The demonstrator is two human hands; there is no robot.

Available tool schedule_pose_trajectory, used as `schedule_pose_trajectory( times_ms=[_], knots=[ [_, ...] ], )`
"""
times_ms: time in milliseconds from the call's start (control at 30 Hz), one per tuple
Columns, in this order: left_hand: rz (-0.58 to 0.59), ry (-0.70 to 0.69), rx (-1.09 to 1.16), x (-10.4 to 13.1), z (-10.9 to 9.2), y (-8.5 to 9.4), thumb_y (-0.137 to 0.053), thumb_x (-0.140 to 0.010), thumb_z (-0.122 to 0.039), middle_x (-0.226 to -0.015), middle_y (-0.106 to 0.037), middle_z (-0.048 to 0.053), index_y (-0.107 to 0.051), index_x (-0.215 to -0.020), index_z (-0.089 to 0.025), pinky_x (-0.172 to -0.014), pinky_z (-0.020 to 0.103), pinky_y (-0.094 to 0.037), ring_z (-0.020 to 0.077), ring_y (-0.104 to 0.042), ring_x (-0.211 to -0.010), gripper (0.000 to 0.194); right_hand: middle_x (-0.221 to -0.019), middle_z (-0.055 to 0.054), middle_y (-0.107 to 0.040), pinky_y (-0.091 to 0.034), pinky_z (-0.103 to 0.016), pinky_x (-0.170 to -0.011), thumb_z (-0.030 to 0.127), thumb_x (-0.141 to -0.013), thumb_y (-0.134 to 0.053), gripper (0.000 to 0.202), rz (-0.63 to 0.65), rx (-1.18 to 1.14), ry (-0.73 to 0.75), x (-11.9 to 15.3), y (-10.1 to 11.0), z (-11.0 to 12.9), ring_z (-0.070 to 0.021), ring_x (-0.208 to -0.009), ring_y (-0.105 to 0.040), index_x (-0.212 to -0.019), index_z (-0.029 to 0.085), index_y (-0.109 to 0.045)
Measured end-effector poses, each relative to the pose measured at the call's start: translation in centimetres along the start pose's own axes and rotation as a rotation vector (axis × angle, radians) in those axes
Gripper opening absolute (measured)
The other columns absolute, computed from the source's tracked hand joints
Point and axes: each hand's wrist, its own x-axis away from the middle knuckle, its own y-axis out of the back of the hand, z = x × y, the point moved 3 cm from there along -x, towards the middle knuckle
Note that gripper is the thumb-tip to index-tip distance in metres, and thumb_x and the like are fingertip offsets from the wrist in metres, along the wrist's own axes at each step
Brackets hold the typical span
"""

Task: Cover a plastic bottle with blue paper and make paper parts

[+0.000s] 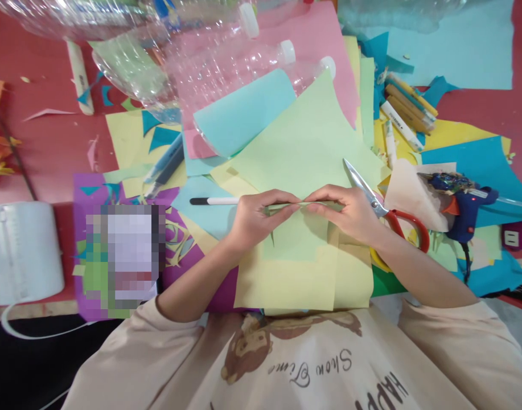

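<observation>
My left hand [261, 215] and my right hand [344, 209] meet at their fingertips over the middle of the table. Between them they pinch a narrow piece of light green paper [304, 204], seen almost edge-on. Below it lies a large light green sheet [286, 154], with pale yellow sheets [286, 285] nearer my body. A marker with a black cap [216, 201] lies on the paper, its right end hidden by my left hand. Open scissors with red handles [384, 210] lie beside my right hand, partly covered by my forearm.
Clear plastic bottles [239, 68] lie at the back beside a rolled light blue sheet [247, 114]. A blue glue gun [463, 213] and several markers [408, 111] are at the right. At the left are a white pouch [24, 250], a blurred-out phone [135, 250] and paper scraps.
</observation>
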Motion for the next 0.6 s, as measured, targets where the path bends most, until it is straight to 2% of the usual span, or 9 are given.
schedule_pose_trajectory(
  times_ms=[200,367,467,600],
  knots=[
    [-0.044,0.079,0.055,-0.1,0.3,0.3,-0.072,-0.076,-0.026,-0.077,-0.077,0.002,-0.077,-0.078,-0.02,-0.059,0.018,-0.054,0.012,-0.069,-0.067,0.008,-0.08,0.0,-0.074,-0.052,-0.024,-0.066,0.033,-0.085,-0.065,0.014,-0.06,-0.026,0.02,0.1,0.2,-0.1,-0.0119,-0.072,-0.065,-0.084,0.02,-0.072],
    [-0.105,0.155,0.082,-0.2,0.5,1.0,-0.074,-0.073,-0.03,-0.061,-0.071,0.001,-0.079,-0.079,-0.019,-0.044,0.018,-0.041,0.0073,-0.055,-0.048,0.014,-0.085,0.0,-0.075,-0.054,-0.023,-0.07,0.032,-0.083,-0.068,0.012,-0.123,-0.142,-0.005,0.0,0.5,-0.6,-0.0127,-0.079,-0.068,-0.087,0.022,-0.073],
    [-0.129,0.163,0.089,-0.3,0.6,1.2,-0.074,-0.072,-0.033,-0.059,-0.069,0.001,-0.079,-0.078,-0.019,-0.043,0.019,-0.038,0.0064,-0.051,-0.046,0.016,-0.085,-0.001,-0.075,-0.056,-0.025,-0.069,0.032,-0.081,-0.071,0.012,-0.157,-0.193,-0.043,0.0,0.7,-0.8,-0.0132,-0.077,-0.069,-0.087,0.023,-0.075],
    [-0.186,0.168,0.118,-0.3,0.7,1.5,-0.075,-0.071,-0.032,-0.065,-0.072,0.001,-0.079,-0.078,-0.02,-0.045,0.019,-0.041,0.0072,-0.055,-0.05,0.014,-0.077,0.0,-0.075,-0.056,-0.024,-0.064,0.031,-0.078,-0.074,0.011,-0.209,-0.238,-0.071,0.0,1.1,-0.9,-0.012,-0.07,-0.068,-0.084,0.023,-0.075]
  ],
)
